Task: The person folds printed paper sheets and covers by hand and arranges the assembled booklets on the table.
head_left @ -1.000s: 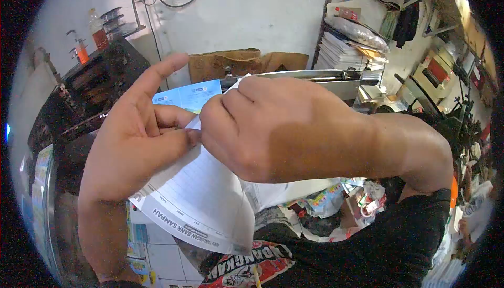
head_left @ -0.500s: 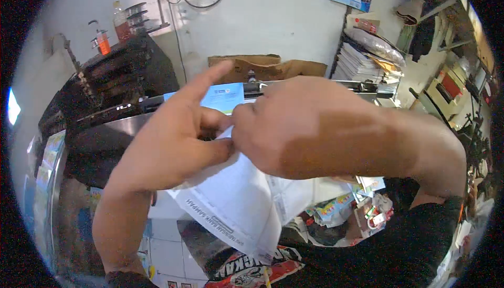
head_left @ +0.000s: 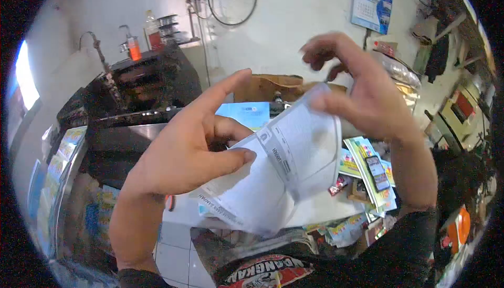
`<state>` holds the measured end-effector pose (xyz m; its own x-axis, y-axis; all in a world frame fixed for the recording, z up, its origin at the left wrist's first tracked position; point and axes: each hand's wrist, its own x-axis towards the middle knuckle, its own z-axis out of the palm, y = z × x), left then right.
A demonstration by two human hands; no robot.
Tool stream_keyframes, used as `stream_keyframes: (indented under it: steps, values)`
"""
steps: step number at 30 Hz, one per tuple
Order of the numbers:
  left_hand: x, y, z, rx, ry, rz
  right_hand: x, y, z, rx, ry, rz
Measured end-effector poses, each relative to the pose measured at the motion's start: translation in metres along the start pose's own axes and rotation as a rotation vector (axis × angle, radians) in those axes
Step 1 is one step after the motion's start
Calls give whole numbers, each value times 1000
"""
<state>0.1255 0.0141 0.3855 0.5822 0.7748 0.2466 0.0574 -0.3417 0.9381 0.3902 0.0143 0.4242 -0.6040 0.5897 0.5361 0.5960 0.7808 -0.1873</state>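
**Printed sheets (head_left: 281,167) held aslant above a pale worktop (head_left: 321,207)**

The printed sheets, curled and partly fanned, hang between the person's two hands. Their grey heading strips (head_left: 282,156) slope down from the left toward the person's dark shirt (head_left: 268,273); the curl makes the long axis of the whole hard to judge. The left hand (head_left: 176,159) has the closer hold, pinching the left edge with its thumb on top, index finger stretched away and other fingers bent behind. The right hand (head_left: 365,96), blurred, is half open at the upper right corner, fingers curled and apart from the thumb; the thumb overlaps the paper, but whether it touches cannot be told. Beyond the left hand shows a blue printed sheet (head_left: 247,111). To the right, a phone (head_left: 377,173) rests on colourful booklets (head_left: 362,151); behind, cardboard (head_left: 270,84) stands near the wall (head_left: 294,30).
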Motion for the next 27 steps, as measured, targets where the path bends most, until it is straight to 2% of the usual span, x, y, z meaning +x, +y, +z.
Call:
stream_keyframes:
  steps: [1, 3, 4, 6, 7, 9, 11, 13, 15, 16, 17, 18, 19, 20, 22, 24, 25, 27]
  values:
    - [-5, 2, -5, -21, 20, 8, -11, 10, 12, 222, 217, 99]
    - [-12, 9, -11, 17, 72, 11, -27, 27, 30, 253, -23, 184]
    - [-15, 12, -13, 39, 93, 2, -36, 38, 56, 326, 176, 166]
    - [-20, 7, -17, 197, 129, 4, -37, 22, 64, 549, 79, 415]
    - [-22, 3, -18, 336, 147, 5, -40, 17, 72, 561, 83, 401]
    - [-28, -8, -12, 355, 236, 28, -50, 7, 89, 176, 232, 299]
    - [-36, -15, -13, 653, 293, 162, -59, -9, 99, 172, 233, 266]
    - [-46, -19, -9, 714, 370, 188, -69, -20, 106, 172, 242, 238]
    - [-58, -27, -13, 804, 271, 177, -80, -19, 108, 242, 88, 52]
    - [-61, -40, -18, 897, 225, 372, -82, -14, 108, 259, 89, 45]
    - [-67, -46, -21, 908, 222, 354, -85, -10, 109, 408, -70, -101]
    - [-74, -51, -25, 933, 143, 466, -85, -9, 111, 558, -230, -248]
    - [-81, -55, -25, 951, 61, 574, -76, -19, 105, 718, -335, -275]
    - [-85, -59, -23, 901, 73, 665, -74, -15, 110, 836, -414, -303]
    - [-95, -62, -16, 879, 48, 669, -70, -14, 121, 987, -488, -328]
    - [-102, -62, -13, 864, 23, 695, -56, -26, 128, 732, -388, -152]
    - [-105, -62, -10, 869, 21, 698, -49, -29, 135, 750, -383, -147]
    - [-110, -62, -5, 874, 29, 715, -32, -34, 152, 646, -151, -394]
